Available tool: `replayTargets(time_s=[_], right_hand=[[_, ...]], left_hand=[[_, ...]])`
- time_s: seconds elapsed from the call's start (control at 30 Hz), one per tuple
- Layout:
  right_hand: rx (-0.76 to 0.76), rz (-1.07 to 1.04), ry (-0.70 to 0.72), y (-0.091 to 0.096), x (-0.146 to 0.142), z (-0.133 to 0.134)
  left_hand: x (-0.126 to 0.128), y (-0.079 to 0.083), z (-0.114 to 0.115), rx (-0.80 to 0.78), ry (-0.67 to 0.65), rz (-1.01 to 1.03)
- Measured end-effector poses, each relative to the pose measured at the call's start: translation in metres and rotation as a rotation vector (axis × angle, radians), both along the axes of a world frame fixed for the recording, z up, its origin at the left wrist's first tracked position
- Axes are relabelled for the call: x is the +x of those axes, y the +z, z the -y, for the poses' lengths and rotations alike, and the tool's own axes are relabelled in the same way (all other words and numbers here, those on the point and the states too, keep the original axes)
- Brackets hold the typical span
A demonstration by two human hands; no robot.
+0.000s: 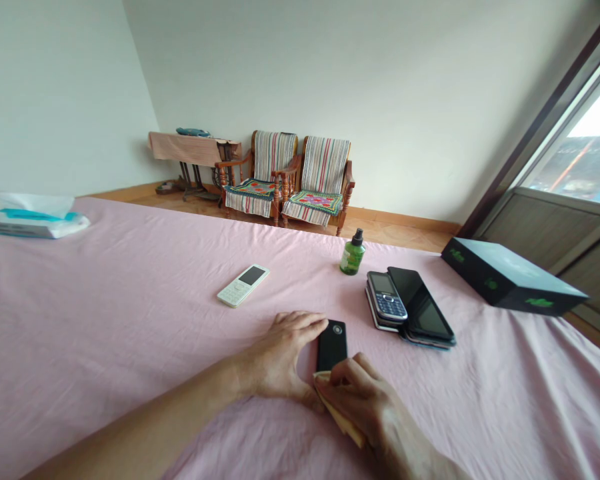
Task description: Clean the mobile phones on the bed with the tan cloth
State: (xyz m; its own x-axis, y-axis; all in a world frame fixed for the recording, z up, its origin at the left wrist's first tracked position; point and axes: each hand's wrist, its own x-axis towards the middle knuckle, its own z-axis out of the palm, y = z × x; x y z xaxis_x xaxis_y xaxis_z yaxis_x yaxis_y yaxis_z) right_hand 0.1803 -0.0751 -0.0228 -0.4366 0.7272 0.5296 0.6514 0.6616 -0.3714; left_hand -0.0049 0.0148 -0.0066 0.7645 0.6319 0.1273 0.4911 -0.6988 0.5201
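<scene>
A black mobile phone (332, 348) lies back side up on the pink cloth, its round camera at the far end. My left hand (285, 350) steadies it, fingertips at the far left corner and thumb by the near end. Bunched in my right hand (367, 397) is a yellowish cloth (341, 420), pressed against the phone's near end, which it hides. A white keypad phone (243, 285) lies farther off to the left. To the right, a dark keypad phone (387, 297) tops a small stack, beside a black smartphone (423, 307) on another stack.
A green spray bottle (353, 253) stands upright beyond the phones. At the right edge sits a black box (513, 277); at the far left, a tissue pack (35, 220). The pink cloth (130, 300) is wrinkled. Two wooden chairs (313, 175) stand by the wall.
</scene>
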Motion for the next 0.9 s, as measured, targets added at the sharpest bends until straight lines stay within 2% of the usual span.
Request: replayTargets(time_s=[0.1, 0.23, 0.43, 0.57, 0.67, 0.9], right_hand=[[0.045, 0.005, 0.015, 0.001, 0.000, 0.002], [0.005, 0.064, 0.064, 0.003, 0.004, 0.004], [0.003, -0.020, 0.071, -0.008, 0.013, 0.009], [-0.077, -0.026, -0.043, -0.008, 0.016, 0.010], [-0.071, -0.059, -0.132, -0.009, 0.017, 0.004], [-0.120, 0.010, -0.236, -0.005, 0.020, -0.029]], left_hand=[[0.000, 0.002, 0.000, -0.010, 0.003, -0.005], [0.000, 0.002, 0.001, -0.013, -0.003, 0.009], [0.000, 0.007, 0.002, -0.021, -0.003, -0.005], [-0.001, 0.006, 0.002, -0.015, -0.011, -0.007], [-0.001, 0.004, 0.001, -0.014, -0.023, -0.004], [0.001, 0.005, 0.004, 0.018, -0.018, -0.025]])
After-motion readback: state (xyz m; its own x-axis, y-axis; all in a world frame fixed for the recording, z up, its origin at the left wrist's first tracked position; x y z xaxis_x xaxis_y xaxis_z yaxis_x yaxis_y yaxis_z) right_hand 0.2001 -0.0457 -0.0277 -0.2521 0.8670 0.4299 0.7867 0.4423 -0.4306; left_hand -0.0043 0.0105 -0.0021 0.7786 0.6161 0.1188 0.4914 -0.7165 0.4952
